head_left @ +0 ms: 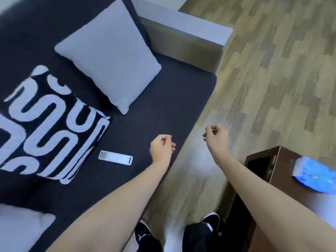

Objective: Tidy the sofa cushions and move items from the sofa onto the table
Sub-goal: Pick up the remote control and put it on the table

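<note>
A dark sofa (pixel 172 91) fills the left of the view. On it lie a plain grey cushion (pixel 111 57), a black-and-white patterned cushion (pixel 45 128) and, at the bottom left, part of another grey cushion (pixel 20 230). A white remote control (pixel 115 157) rests flat on the seat beside the patterned cushion. My left hand (pixel 161 150) hovers just right of the remote, fingers curled in and holding nothing. My right hand (pixel 217 136) hangs over the floor past the sofa's front edge, also curled and holding nothing.
A brown table (pixel 283 160) stands at the right with a blue-and-white packet (pixel 314 175) on its top. The sofa's pale armrest (pixel 183 33) closes off the far end. Wooden floor (pixel 272 70) runs between sofa and table, and my feet (pixel 209 226) stand there.
</note>
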